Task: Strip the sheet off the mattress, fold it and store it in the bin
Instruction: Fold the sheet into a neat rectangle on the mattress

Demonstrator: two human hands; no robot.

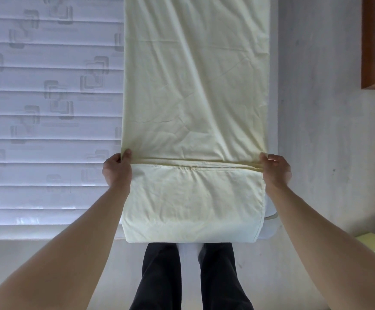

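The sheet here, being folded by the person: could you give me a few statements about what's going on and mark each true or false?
1. Both hands grip the sheet. True: the left hand holds its left edge, the right hand its right edge.
2. The sheet is dark blue. False: it is pale yellow.
3. The sheet lies on a bare mattress. True: white quilted ticking shows to the left.
4. The sheet is crumpled into a ball. False: it lies as a long flat strip with its near end folded.
5. The left hand's fingers hang free. False: they pinch the fabric.
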